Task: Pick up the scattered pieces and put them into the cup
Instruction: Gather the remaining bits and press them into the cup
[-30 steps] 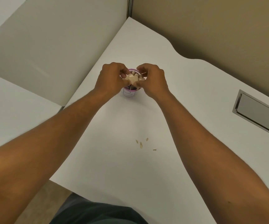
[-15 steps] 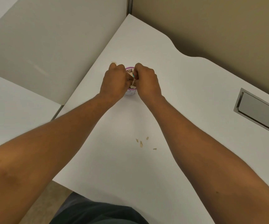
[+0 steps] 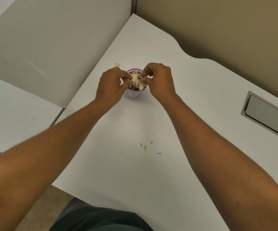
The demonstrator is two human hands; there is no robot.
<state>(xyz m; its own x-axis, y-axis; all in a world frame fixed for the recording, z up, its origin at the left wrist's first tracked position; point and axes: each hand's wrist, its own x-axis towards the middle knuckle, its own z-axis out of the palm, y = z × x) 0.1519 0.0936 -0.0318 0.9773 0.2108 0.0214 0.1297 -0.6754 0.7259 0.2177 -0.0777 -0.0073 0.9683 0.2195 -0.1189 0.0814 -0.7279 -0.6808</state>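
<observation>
A small white cup [image 3: 133, 95] with a purple rim stands on the white table [image 3: 135, 172], filled above the rim with pale beige pieces [image 3: 137, 80]. My left hand [image 3: 112, 85] and my right hand [image 3: 158, 79] hover over the cup's mouth from either side, fingertips pinching the heaped pieces. One beige piece [image 3: 117, 64] lies on the table behind the cup, to the left. Several small crumbs [image 3: 145, 147] lie scattered on the table nearer to me.
A grey metal cable hatch [image 3: 266, 114] is set into the table at the right. A white partition [image 3: 43, 39] rises on the left and a tan wall [image 3: 218, 22] stands behind. The table's near edge runs diagonally at the lower left.
My hands have spread slightly apart over the cup, exposing the heap of pieces between them. The loose piece behind the cup is now in plain view.
</observation>
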